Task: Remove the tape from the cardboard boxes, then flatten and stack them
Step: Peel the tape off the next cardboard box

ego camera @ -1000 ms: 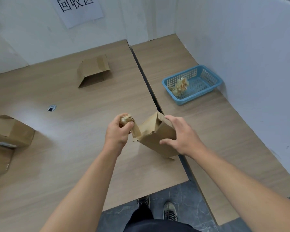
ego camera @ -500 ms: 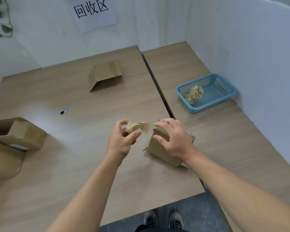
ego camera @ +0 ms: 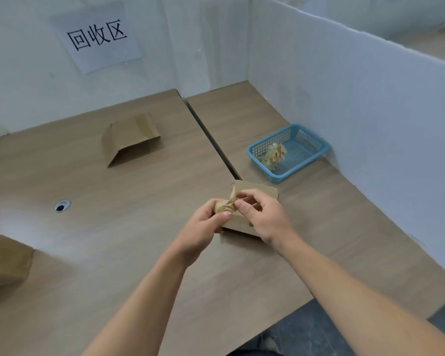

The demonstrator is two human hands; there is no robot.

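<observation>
A crumpled wad of brown tape (ego camera: 225, 205) is pinched between my left hand (ego camera: 203, 227) and my right hand (ego camera: 262, 217), both above a small cardboard box (ego camera: 263, 190) lying on the wooden table (ego camera: 113, 227). The box lies across the seam between the two tabletops, partly hidden by my hands. A flattened, folded box (ego camera: 130, 138) lies further back on the left tabletop. More cardboard boxes (ego camera: 5, 263) sit at the left edge.
A blue plastic basket (ego camera: 316, 147) with crumpled tape inside stands at the right by the white partition wall (ego camera: 370, 111). A cable hole (ego camera: 61, 206) is in the left tabletop. A paper sign (ego camera: 98, 37) hangs on the back wall. The floor shows beyond the near edge.
My right hand left the small box, which now lies on the table, and joined my left hand on the tape wad. The camera tilted up and forward.
</observation>
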